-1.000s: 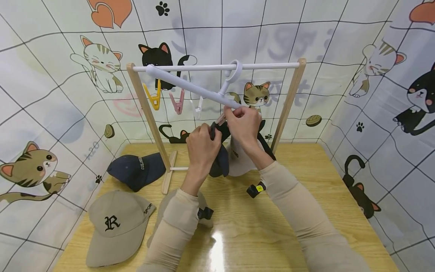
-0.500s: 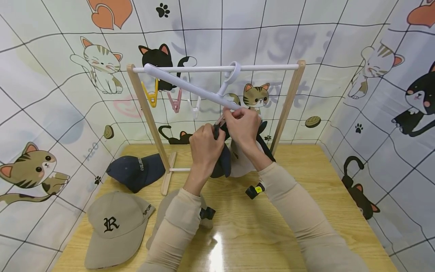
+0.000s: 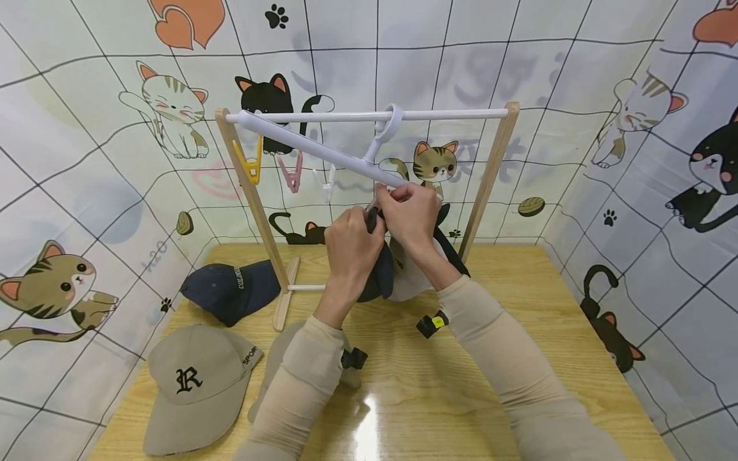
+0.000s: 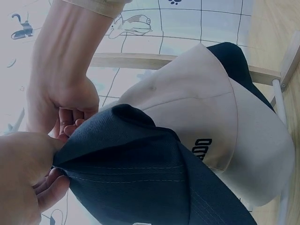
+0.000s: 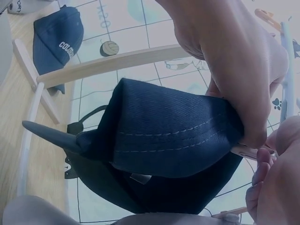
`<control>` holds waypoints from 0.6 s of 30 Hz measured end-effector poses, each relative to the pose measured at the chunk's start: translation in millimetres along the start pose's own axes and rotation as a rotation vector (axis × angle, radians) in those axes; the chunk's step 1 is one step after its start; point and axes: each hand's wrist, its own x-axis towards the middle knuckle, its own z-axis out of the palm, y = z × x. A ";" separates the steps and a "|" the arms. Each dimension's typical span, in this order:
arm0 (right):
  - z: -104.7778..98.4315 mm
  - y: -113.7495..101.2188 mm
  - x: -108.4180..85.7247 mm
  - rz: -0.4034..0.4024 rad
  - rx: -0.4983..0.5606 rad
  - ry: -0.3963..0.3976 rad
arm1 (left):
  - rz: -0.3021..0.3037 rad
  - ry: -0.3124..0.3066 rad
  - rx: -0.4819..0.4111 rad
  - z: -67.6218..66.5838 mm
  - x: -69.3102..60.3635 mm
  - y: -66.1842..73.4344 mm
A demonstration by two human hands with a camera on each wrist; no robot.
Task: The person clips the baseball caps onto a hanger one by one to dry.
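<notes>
Held cap: dark blue cap [image 3: 377,275] hangs btwn the 2 hands, just under the L fingers. Long way runs up & down, brim slants low. It's up off the worktop [image 3: 438,397], toward the far edge.
L hand [image 3: 353,246]: nearer to the cap; thumb & fingers pinch its top edge.
R hand [image 3: 412,214]: a bit higher, just R of the L hand; fingertips pinch a small pale clip [image 5: 244,152].
Clip & cap: clip sits right by the pinched edge. That bit matters most, I think. Can't tell if it bites the cloth yet.
Hanger [image 3: 317,150]: hooked on the rack [image 3: 486,179]'s top bar, tilted, L end up. Low end goes behind the R hand, so can't see it all.
Pale cap [image 3: 412,285]: hangs just R of the blue one, w/ a dark bit behind it; its top is hidden.
Spare clips: yellow clip [image 3: 252,169], pink clip [image 3: 293,174], white clip [image 3: 327,186], in a row under the hanger's high end.
Worktop caps: navy cap w/ letters [image 3: 230,291] near the far L corner; beige "R" cap [image 3: 198,365] by the L edge; grey cap [image 3: 273,360] next to it, part under the L sleeve [image 3: 305,384].
Boxes/bins: none in view.
</notes>
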 end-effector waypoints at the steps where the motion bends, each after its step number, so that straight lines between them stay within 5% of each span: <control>1: 0.0 -0.1 0.2 0.001 0.001 0.000 | 0.000 -0.001 0.001 0.3 0.6 0.2; 18: -0.5 5.9 2.3 0.056 -0.015 -0.074 | 0.011 -0.040 0.018 6.4 0.6 -3.4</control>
